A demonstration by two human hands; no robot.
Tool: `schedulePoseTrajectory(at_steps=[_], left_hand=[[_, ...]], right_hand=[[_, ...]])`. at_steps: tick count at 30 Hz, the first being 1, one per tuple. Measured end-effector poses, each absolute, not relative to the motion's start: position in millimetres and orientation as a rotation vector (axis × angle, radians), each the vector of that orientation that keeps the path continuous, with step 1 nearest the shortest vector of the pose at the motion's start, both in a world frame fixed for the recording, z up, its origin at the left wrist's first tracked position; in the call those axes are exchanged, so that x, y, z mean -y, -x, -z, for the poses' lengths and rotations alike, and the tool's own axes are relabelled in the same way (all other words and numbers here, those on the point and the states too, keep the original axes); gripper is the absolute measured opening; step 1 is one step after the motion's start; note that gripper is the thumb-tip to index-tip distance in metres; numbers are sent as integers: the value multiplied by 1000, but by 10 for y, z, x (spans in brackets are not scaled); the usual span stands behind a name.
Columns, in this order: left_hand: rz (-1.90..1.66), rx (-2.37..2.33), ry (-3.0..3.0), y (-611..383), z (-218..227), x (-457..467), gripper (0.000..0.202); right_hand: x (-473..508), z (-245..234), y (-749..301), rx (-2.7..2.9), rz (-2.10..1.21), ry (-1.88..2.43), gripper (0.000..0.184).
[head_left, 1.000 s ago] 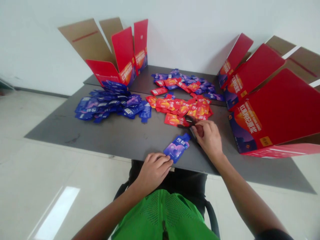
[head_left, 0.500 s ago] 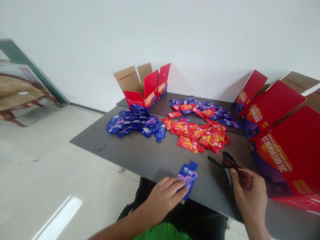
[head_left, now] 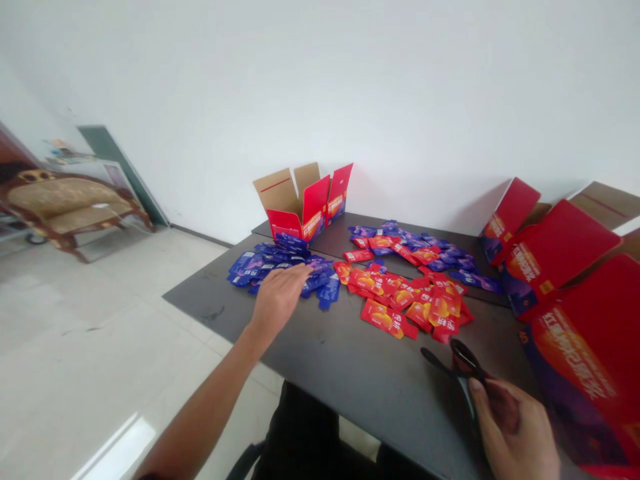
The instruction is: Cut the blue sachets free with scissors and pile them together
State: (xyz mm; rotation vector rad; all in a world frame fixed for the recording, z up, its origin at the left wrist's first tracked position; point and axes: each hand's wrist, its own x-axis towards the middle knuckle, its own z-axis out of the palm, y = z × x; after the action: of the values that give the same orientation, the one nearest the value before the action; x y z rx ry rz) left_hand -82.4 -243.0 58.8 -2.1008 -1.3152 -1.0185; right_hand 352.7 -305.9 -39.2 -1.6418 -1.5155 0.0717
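My left hand point(head_left: 281, 298) is over the right part of a pile of blue flat packets point(head_left: 250, 267), fingers stretched toward them. I cannot tell whether its fingertips touch a packet. On the right, close to the table's front edge, my right hand point(head_left: 520, 427) is closed around a pair of black-looped scissors point(head_left: 467, 363). The loops point away from me, and much of the tool is hidden by my fingers. Beyond it lies a heap of red packets point(head_left: 400, 293) with orange fruit prints.
Behind the red heap, more blue packets point(head_left: 450, 257) mix with red ones. An open red carton point(head_left: 305, 213) stands at the back left. Large red cartons point(head_left: 575, 353) line the right side of the dark table point(head_left: 320, 353). A sofa point(head_left: 70, 203) stands far left.
My left hand has left the blue packet at the front edge and reached forward and left to the blue pile. That packet is no longer seen there. My right hand still holds the scissors.
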Motion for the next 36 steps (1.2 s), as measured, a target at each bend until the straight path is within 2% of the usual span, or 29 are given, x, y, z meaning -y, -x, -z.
schedulePoseTrajectory(at_steps=[5, 11, 16, 23, 36], left_hand=[[487, 1523, 2200, 943, -523, 1804, 43], [253, 1584, 2248, 821, -171, 1557, 44], [165, 1655, 2225, 786, -66, 1417, 38], [129, 1741, 2173, 763, -152, 1228, 29], [76, 1839, 2156, 667, -271, 1084, 48]], right_hand=[[3046, 437, -3539, 1499, -132, 1629, 62], [3011, 477, -3559, 1545, -139, 1584, 66], [2998, 492, -3579, 1582, -133, 1561, 62], [2994, 522, -3590, 1619, -141, 1558, 60], [3001, 568, -3590, 1610, -211, 1586, 58]])
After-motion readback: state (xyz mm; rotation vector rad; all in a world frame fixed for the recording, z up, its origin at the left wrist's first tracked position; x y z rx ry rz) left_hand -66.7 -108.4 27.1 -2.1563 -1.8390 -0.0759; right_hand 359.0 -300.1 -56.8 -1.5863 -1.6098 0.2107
